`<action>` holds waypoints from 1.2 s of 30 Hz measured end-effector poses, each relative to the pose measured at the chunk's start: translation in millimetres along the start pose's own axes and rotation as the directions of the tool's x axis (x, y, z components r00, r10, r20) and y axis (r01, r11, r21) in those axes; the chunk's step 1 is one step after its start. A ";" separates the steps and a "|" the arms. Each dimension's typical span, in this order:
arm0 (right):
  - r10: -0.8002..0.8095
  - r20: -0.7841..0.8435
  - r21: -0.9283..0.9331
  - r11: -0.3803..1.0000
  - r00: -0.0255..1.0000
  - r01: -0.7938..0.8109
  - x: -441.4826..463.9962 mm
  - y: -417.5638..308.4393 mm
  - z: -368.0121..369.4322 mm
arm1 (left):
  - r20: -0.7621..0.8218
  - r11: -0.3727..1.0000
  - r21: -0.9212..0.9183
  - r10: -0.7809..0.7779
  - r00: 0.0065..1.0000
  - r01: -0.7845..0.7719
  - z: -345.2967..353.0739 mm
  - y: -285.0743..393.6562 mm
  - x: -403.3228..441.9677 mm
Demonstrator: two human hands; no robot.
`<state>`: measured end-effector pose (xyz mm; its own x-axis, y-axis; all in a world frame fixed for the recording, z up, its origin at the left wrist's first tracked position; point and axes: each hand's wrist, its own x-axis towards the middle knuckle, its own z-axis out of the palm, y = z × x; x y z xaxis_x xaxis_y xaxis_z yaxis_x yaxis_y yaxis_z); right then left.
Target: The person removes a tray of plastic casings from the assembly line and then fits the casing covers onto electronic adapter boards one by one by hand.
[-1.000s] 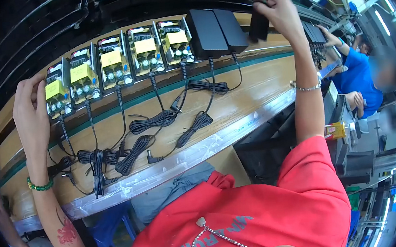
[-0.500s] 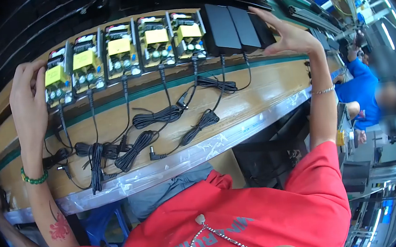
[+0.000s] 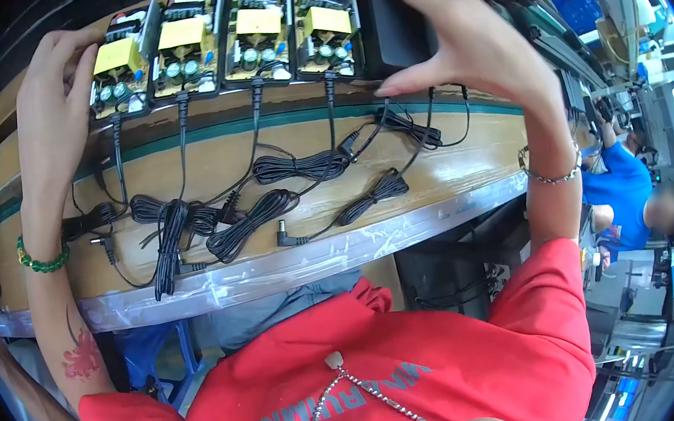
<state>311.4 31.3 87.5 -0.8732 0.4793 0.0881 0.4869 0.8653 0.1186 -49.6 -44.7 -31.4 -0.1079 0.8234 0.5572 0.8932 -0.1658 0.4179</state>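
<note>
Several open power adapters, their circuit boards showing, stand in a row along the back of the bench. Each has a yellow transformer. My left hand [image 3: 55, 108] is at the row's left end, fingers curled and pressed against the leftmost open power adapter [image 3: 116, 57]. At the other end my right hand [image 3: 471, 36] spans a closed black power adapter [image 3: 394, 32], fingers over its far edge and thumb at its near edge. That hand hides what lies to the right. Black cords run toward me from the adapters into tied coils [image 3: 303, 165].
A plastic-wrapped front edge [image 3: 334, 256] borders the wooden bench [image 3: 463, 160]. A loose barrel plug [image 3: 291, 238] lies near it. Another person in a blue shirt [image 3: 624, 188] is at the right, and another person's arm [image 3: 23, 391] shows at the far left.
My right hand has moved in from the open air onto the black adapter. One fewer open board shows. The view has shifted, with the row higher in it and farther right.
</note>
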 end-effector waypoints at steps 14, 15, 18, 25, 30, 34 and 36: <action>0.086 0.076 0.226 0.969 0.993 -0.101 1.9 41.7 25.6 | -0.031 1.000 -0.013 0.020 0.999 -0.020 1.0 5.0 -0.6; 0.094 0.083 0.225 0.968 0.992 -0.111 1.1 42.6 26.8 | -0.038 0.998 -0.003 0.062 0.997 -0.062 1.7 2.4 -0.4; 0.102 0.215 0.187 0.972 0.971 -0.143 10.7 41.1 15.0 | -0.080 0.979 0.077 0.196 0.977 -0.190 2.8 -5.1 2.1; 0.394 -0.508 0.462 0.875 0.766 -0.144 42.8 10.3 -9.6 | -0.075 1.000 -0.013 0.004 0.997 -0.005 -1.5 17.1 -2.7; -0.095 -0.749 -0.174 0.983 0.656 -0.056 69.2 17.0 27.9 | -0.099 0.999 -0.017 -0.030 0.995 0.028 0.5 22.3 -3.8; 0.152 -0.795 0.017 0.973 0.587 -0.228 121.1 47.7 -8.4 | -0.086 0.999 -0.007 -0.052 0.995 0.052 -0.7 23.1 -4.4; 0.263 -0.765 -0.019 0.903 0.588 -0.429 160.4 67.2 12.1 | -0.083 0.998 -0.034 -0.057 0.995 0.055 -0.8 22.7 -5.2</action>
<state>203.8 168.0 97.6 -0.3708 0.3975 0.8394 0.8146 0.5732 0.0884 -29.1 -53.1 -24.2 -0.1951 0.7834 0.5902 0.8708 -0.1385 0.4717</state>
